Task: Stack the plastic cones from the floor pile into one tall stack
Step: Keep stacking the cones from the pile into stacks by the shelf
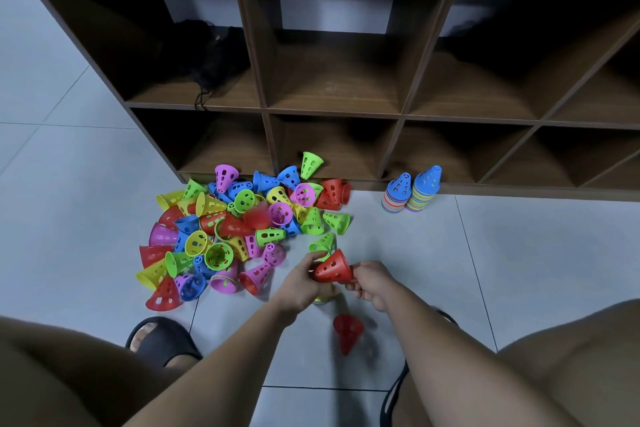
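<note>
My left hand (300, 282) and right hand (372, 282) both grip one red cone (332, 269); loose pile (235, 229) sprawls to the left, two stacks (421, 192) stand beside the shelf (332, 113).

1. This is an indoor play or storage corner. Whether it belongs to a home or a school cannot be told.
2. At 12 o'clock stands a low brown wooden cubby shelf (332, 112) with open square compartments.
3. The floor (519, 270) is pale glossy tile with thin grout lines.
4. At 10 o'clock lies a pile of bright plastic cones (235, 229). At 1 o'clock stand two cone stacks (424, 191).
5. At 8 o'clock is a black house slipper (162, 340) on a foot.
</note>
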`<state>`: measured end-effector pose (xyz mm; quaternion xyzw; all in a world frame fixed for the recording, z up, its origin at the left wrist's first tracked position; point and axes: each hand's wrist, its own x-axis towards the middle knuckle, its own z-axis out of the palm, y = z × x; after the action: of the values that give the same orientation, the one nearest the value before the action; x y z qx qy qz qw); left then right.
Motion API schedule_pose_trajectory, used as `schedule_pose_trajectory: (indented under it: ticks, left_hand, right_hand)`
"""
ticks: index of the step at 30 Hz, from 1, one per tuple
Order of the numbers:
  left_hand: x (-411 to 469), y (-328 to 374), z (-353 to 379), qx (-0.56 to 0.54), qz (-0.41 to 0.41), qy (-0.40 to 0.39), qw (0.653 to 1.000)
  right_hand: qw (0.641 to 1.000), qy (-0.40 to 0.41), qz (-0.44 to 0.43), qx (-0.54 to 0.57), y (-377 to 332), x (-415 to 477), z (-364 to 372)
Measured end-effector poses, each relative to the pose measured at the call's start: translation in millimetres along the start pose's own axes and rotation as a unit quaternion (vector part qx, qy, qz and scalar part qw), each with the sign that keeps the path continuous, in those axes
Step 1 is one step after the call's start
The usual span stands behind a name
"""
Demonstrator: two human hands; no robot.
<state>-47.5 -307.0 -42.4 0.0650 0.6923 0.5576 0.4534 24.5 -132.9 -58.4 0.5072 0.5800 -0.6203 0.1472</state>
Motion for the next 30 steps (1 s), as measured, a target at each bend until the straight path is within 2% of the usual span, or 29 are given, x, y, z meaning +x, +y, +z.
schedule_pose_trajectory:
  ticks: [4,10,15,18,20,23,26,30]
  left_hand:
    - [2.1,-0.3,-0.9,-0.106,-0.043,-0.045,0.992]
    - [-3.5,-5.8,2.6,-0.087,-0.056,-0.029,0.994]
    - [-0.4,-8.3,2.7,0.001,-0.022,0.067,0.998]
    - [4.1,-13.8,-3.9,0.099,0.001,0.142,0.985]
    - [2.9,-13.3,-5.0,0.148,0.019,0.162,0.976]
    - [3.0,-14.8,-4.2,0.227,0.037,0.173,0.958]
    - [6.4,-20.8,-0.9,0.267,0.037,0.177,0.947]
    - [12.4,-28.5,3.0,0.307,0.046,0.173,0.935]
  right_hand:
    - [0.998,-0.054,0.027,-0.025,7.5,-2.8,4.8]
    - [0.992,-0.096,0.026,-0.072,18.4,-5.9,2.2]
    - [0.986,-0.029,-0.032,-0.163,34.5,-7.2,-6.0]
    - [0.935,0.047,-0.105,-0.335,50.5,2.6,-14.0]
    - [0.919,0.035,-0.121,-0.374,62.8,7.9,-14.4]
    - [0.903,-0.027,-0.088,-0.420,74.5,11.3,-8.6]
    - [0.890,-0.053,-0.065,-0.449,82.7,14.5,-6.4]
    - [0.899,-0.049,-0.052,-0.431,90.2,23.5,-7.5]
